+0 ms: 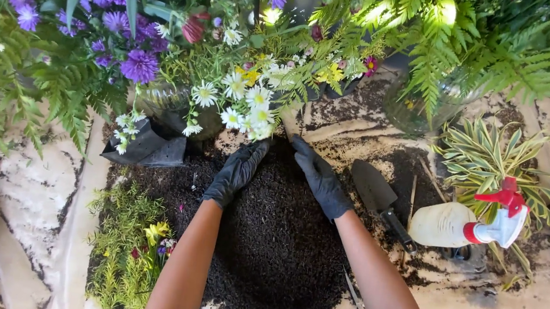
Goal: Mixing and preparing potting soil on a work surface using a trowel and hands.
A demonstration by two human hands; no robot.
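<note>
Two gloved hands point(280, 172) on soil heap point(278, 245)

Bright, even daylight from above gives soft shadows, with blown-out glare on the ferns point(436, 14) at the top, sharp focus at the centre and wide-angle bending and slight softness toward the edges.

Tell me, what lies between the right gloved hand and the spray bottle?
In the head view, a dark garden trowel lies on scattered soil between the right hand and the spray bottle.
</note>
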